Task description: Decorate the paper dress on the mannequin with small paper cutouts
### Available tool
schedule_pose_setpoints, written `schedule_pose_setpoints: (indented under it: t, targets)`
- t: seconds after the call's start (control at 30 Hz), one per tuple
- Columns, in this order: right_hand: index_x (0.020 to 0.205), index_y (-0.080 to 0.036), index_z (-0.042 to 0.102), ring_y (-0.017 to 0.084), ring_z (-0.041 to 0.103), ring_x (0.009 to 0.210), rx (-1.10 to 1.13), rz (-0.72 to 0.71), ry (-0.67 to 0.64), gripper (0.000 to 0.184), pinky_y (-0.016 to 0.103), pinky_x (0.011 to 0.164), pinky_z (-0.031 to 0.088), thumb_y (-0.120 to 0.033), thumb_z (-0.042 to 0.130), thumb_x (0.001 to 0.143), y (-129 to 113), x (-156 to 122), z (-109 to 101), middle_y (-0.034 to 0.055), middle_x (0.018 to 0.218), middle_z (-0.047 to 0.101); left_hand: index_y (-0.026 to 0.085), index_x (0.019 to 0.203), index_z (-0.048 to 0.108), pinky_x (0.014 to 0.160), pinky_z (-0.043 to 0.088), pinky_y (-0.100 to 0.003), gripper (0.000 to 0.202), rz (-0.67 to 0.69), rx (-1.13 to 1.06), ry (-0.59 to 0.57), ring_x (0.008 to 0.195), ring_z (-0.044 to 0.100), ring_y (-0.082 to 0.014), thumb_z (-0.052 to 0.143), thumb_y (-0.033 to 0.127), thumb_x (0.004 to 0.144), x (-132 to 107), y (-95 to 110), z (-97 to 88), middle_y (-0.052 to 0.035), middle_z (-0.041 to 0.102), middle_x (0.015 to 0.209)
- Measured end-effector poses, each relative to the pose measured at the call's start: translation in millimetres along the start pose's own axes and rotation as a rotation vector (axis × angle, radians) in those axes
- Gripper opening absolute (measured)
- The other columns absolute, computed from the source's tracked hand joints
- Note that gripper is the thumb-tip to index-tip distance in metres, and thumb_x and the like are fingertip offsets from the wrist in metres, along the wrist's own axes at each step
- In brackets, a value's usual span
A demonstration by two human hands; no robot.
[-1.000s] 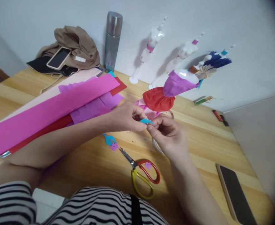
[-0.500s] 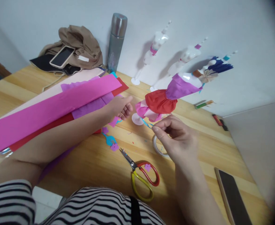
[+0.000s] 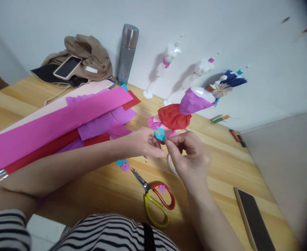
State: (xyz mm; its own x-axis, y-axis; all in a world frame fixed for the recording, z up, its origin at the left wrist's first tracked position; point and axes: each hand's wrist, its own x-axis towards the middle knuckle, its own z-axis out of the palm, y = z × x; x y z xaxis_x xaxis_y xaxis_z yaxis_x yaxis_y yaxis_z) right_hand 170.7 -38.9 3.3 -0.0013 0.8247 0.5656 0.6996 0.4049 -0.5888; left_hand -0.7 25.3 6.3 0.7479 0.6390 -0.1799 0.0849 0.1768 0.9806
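Observation:
My left hand (image 3: 143, 143) and my right hand (image 3: 187, 153) meet over the wooden table (image 3: 103, 184), both pinching a small blue paper cut-out (image 3: 159, 134). Just behind them stands a white mannequin (image 3: 192, 101) dressed in a red paper skirt and purple paper top. A roll of tape (image 3: 171, 164) lies under my right hand, partly hidden. Scissors (image 3: 154, 197) with red and yellow handles rest near the front edge, a small purple flower piece on them. Blue and purple paper scraps (image 3: 123, 165) lie left of the blades.
Long pink, red and purple tissue sheets (image 3: 56, 122) cover the left side. A steel flask (image 3: 127, 52), two bare white mannequins (image 3: 166, 62), a tan cloth with a phone (image 3: 67, 67) stand by the wall. Another phone (image 3: 255, 219) lies front right; a glue stick (image 3: 220, 119) at the back.
My left hand came back from the tissue sheets to my right hand and now pinches the blue cut-out with it. The view shifted slightly.

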Motion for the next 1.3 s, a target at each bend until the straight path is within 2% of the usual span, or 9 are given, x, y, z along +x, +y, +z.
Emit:
schedule_pose_setpoints:
  t: [0.13,0.23,0.43,0.67,0.8,0.93,1.2,1.3]
  targets:
    - [0.073,-0.024,0.067,0.015,0.05,0.056,0.031,-0.006,-0.015,0.015,0.031,0.052,0.041,-0.019,0.07,0.088,0.7,-1.5,1.4,-0.0007,0.068,0.057,0.016,0.075,0.061,0.061,0.044,-0.023,0.008,0.158,0.168,0.104,0.067,0.055,-0.0115,0.068,0.018,0.071,-2.4,-0.5,3.0,0.0025,0.059,0.07]
    - [0.073,-0.022,0.068,0.014,0.052,0.058,0.059,0.003,-0.043,0.016,0.03,0.054,0.042,-0.019,0.069,0.089,2.0,-2.1,0.9,-0.0003,0.069,0.058,0.017,0.074,0.061,0.065,0.044,-0.024,0.005,0.224,0.3,0.164,0.07,0.056,-0.0127,0.065,0.019,0.073,-3.1,-1.8,1.5,0.0026,0.059,0.07]
    - [0.073,-0.022,0.067,0.015,0.054,0.061,0.103,0.037,-0.076,0.016,0.031,0.057,0.044,-0.019,0.07,0.088,3.1,-1.6,-1.2,-0.0004,0.069,0.059,0.018,0.076,0.06,0.066,0.042,-0.025,0.007,0.296,0.543,0.245,0.071,0.055,-0.013,0.058,0.022,0.081,-4.5,-6.1,1.4,0.0016,0.061,0.071]
    - [0.072,-0.022,0.068,0.015,0.052,0.06,0.216,0.124,-0.098,0.013,0.03,0.057,0.042,-0.018,0.071,0.085,1.2,-1.3,0.9,-0.0018,0.067,0.057,0.018,0.076,0.057,0.065,0.039,-0.028,0.009,0.473,0.873,0.396,0.074,0.054,-0.0157,0.053,0.019,0.083,-5.7,-8.3,1.7,-0.0029,0.061,0.075]
    - [0.072,-0.022,0.068,0.014,0.052,0.059,0.264,0.144,-0.094,0.013,0.03,0.056,0.04,-0.019,0.071,0.084,-1.5,-1.1,1.2,-0.0023,0.065,0.056,0.018,0.078,0.06,0.068,0.04,-0.029,0.015,0.514,0.913,0.402,0.074,0.055,-0.0155,0.049,0.017,0.087,-5.4,-9.3,0.7,-0.0033,0.063,0.075]
    - [0.074,-0.022,0.068,0.014,0.052,0.06,0.167,0.068,-0.047,0.014,0.03,0.056,0.041,-0.017,0.071,0.086,-1.9,-2.5,-0.2,-0.0017,0.068,0.058,0.017,0.073,0.059,0.063,0.036,-0.028,0.017,0.526,0.912,0.408,0.069,0.054,-0.014,0.049,0.017,0.087,-4.9,-11.3,-0.5,-0.0016,0.062,0.069]
    - [0.077,-0.021,0.069,0.014,0.051,0.058,0.049,-0.046,-0.022,0.013,0.03,0.053,0.041,-0.017,0.071,0.088,-1.1,-0.8,-3.4,-0.0006,0.07,0.057,0.016,0.071,0.061,0.06,0.032,-0.026,0.016,0.449,0.876,0.293,0.063,0.052,-0.0115,0.052,0.016,0.085,-6.2,-2.8,-4.3,0.0015,0.062,0.065]
    - [0.078,-0.021,0.069,0.013,0.05,0.056,0.029,-0.075,-0.028,0.011,0.029,0.051,0.04,-0.016,0.07,0.088,-1.7,0.3,-4.2,-0.0008,0.069,0.056,0.016,0.071,0.061,0.059,0.03,-0.027,0.015,0.462,0.907,0.269,0.062,0.049,-0.0113,0.053,0.016,0.084,-5.7,-2.5,-4.7,0.002,0.059,0.063]
